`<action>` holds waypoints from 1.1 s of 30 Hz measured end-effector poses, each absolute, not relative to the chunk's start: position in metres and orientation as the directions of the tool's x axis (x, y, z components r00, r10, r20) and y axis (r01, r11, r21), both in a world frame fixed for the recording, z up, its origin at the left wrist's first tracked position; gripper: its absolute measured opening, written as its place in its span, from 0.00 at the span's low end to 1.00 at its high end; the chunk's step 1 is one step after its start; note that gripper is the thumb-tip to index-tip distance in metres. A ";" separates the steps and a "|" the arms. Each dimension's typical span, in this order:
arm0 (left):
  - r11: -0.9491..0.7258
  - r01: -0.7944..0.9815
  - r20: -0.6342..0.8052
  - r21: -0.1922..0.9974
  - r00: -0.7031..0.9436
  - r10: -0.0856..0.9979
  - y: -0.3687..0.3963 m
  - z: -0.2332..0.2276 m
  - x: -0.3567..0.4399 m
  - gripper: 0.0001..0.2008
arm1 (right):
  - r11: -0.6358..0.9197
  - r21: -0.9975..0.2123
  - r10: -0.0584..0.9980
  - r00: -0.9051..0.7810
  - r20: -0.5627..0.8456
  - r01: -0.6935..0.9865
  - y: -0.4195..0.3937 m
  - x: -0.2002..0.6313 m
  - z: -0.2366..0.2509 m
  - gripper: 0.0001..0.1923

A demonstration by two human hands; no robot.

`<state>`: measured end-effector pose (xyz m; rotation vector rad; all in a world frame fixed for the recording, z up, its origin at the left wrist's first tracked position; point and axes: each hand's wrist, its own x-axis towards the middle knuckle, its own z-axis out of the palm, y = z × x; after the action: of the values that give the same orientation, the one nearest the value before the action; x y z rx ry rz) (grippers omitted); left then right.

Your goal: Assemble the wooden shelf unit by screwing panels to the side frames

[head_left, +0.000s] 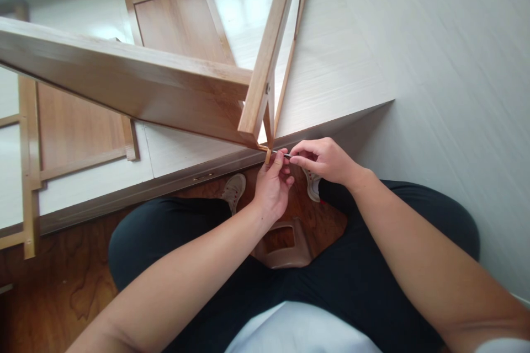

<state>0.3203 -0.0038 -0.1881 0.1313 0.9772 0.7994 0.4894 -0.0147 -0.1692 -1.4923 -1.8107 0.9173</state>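
Pinching a thin metal tool (285, 154) at frame centre, both hands' grip closed — left hand (273, 185), right hand (321, 160); stiff, light, slippery—hold its shaft beside the wooden frame (136, 85).

Light honey-toned wooden frame (124, 80) with visible grain stands over a white platform (331, 66); below, dark reddish-brown swirled floor (53, 287), black trousers (364, 281), off-white shoes (234, 190) and a brown plastic stool (285, 248).

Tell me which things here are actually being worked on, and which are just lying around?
In use:
left hand and right hand, pinching a thin metal tool
wooden frame corner

Lying about:
wooden panel
side frame
brown stool
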 end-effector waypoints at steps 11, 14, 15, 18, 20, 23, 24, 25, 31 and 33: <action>0.706 -0.533 -0.674 0.466 0.302 0.674 -0.003 -0.185 0.321 0.19 | -0.070 -0.914 0.984 -0.122 -0.128 0.399 -0.013 0.484 -0.167 0.19; 0.706 -0.525 -0.676 0.475 0.296 0.675 -0.003 -0.185 0.321 0.19 | -0.107 -0.918 0.980 -0.117 -0.162 0.381 -0.013 0.484 -0.170 0.20; 0.707 -0.521 -0.677 0.479 0.294 0.675 -0.003 -0.185 0.321 0.19 | -0.121 -0.921 0.978 -0.112 -0.174 0.372 -0.013 0.484 -0.170 0.20; 0.707 -0.511 -0.678 0.489 0.287 0.676 -0.003 -0.185 0.321 0.18 | -0.169 -0.931 0.973 -0.097 -0.210 0.325 -0.012 0.483 -0.172 0.19; 0.707 -0.505 -0.678 0.496 0.284 0.678 -0.003 -0.185 0.321 0.18 | -0.215 -0.940 0.965 -0.092 -0.246 0.266 -0.011 0.481 -0.173 0.19; 0.707 -0.493 -0.679 0.507 0.277 0.680 -0.003 -0.185 0.321 0.18 | -0.295 -0.942 0.946 -0.090 -0.311 0.158 -0.009 0.479 -0.174 0.19; 0.706 -0.489 -0.677 0.512 0.276 0.682 -0.003 -0.184 0.321 0.18 | -0.320 -0.939 0.939 -0.089 -0.331 0.124 -0.009 0.478 -0.174 0.20; 0.705 -0.485 -0.675 0.518 0.275 0.685 -0.003 -0.184 0.322 0.18 | -0.344 -0.935 0.932 -0.089 -0.351 0.089 -0.009 0.477 -0.175 0.20; 0.699 -0.466 -0.677 0.542 0.251 0.692 -0.003 -0.186 0.322 0.19 | -0.471 -0.871 0.881 -0.132 -0.455 -0.143 -0.010 0.473 -0.181 0.22; 0.696 -0.462 -0.670 0.550 0.252 0.698 -0.004 -0.188 0.321 0.19 | -0.515 -0.826 0.857 -0.155 -0.492 -0.230 -0.012 0.471 -0.184 0.21</action>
<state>0.3213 -0.0038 -0.1877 0.2621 1.0496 0.8007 0.4709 -0.0118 -0.1842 -1.3231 -0.7653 1.7734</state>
